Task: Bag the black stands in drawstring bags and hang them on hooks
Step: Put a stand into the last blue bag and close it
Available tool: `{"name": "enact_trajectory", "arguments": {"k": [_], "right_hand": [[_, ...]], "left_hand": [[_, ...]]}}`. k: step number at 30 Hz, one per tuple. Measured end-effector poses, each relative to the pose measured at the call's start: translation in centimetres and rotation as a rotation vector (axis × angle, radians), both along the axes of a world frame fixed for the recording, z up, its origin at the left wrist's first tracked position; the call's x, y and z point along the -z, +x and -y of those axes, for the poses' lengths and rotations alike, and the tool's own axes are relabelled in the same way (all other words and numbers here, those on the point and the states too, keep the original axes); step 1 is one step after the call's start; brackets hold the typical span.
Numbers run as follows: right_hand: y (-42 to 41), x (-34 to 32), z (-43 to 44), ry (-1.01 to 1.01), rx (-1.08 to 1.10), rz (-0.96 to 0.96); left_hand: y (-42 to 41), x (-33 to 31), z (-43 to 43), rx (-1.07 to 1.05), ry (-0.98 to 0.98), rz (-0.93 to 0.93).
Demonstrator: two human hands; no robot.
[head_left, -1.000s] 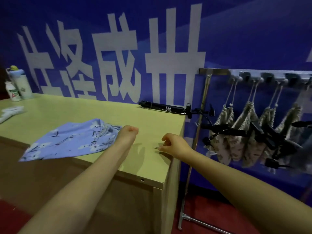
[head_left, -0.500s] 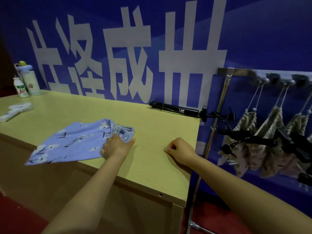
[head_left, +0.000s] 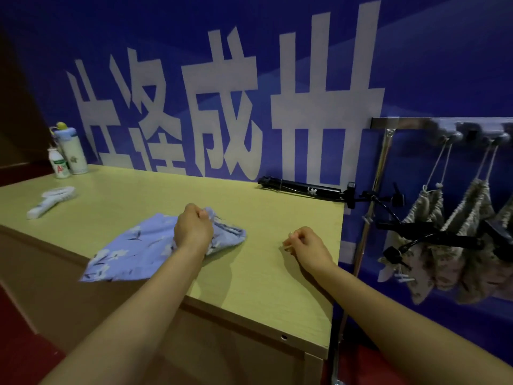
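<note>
A light-blue floral drawstring bag (head_left: pixel 130 248) lies flat on the yellow-green table (head_left: pixel 263 273). My left hand (head_left: pixel 193 227) is closed on the bag's gathered mouth end. My right hand (head_left: pixel 306 244) rests on the table to the right, fingers curled, apparently pinching something thin and pale. A black folded stand (head_left: pixel 302 188) lies at the table's far right edge, its head sticking past the corner. On the right, several beige patterned bags (head_left: pixel 424 215) with black stands poking out hang by their cords from the hooks of a metal rack (head_left: pixel 385 126).
Two bottles (head_left: pixel 69 154) stand at the table's far left corner. A white hand-held fan (head_left: pixel 51 200) lies near them. A blue banner with large white characters covers the wall behind. The rack's slanted metal pole (head_left: pixel 369 218) runs down beside the table's right edge.
My left hand moved onto the blue bag and closed on its gathered end. The right hand stayed curled on the table. The view swung left, pushing the rack toward the right edge.
</note>
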State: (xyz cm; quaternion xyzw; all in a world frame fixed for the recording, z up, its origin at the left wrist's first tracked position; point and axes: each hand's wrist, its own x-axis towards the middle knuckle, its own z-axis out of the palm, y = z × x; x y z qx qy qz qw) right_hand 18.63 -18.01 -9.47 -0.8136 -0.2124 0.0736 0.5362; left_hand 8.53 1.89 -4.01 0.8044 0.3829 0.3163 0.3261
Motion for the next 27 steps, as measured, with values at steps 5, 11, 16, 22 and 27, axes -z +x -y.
{"name": "enact_trajectory", "arguments": {"k": [5, 11, 16, 22, 27], "right_hand": [[-4.0, -4.8, -2.5, 0.364, -0.113, -0.090], [-8.6, -8.7, -5.5, 0.006, -0.359, 0.242], [-13.1, -8.1, -5.8, -0.245, -0.640, 0.430], [-19.5, -6.8, -7.0, -0.637, -0.894, 0.414], [-18.0, -6.8, -4.3, -0.838, -0.871, 0.391]], "left_hand": [[-1.8, -5.0, 0.9, 0.061, -0.041, 0.180], [-6.7, -8.5, 4.2, 0.307, -0.035, 0.218], [-11.9, -11.2, 6.1, 0.241, 0.170, -0.268], [-16.1, -11.9, 6.8, -0.073, 0.662, -0.518], [-16.7, -9.8, 4.6, 0.104, 0.540, -0.952]]}}
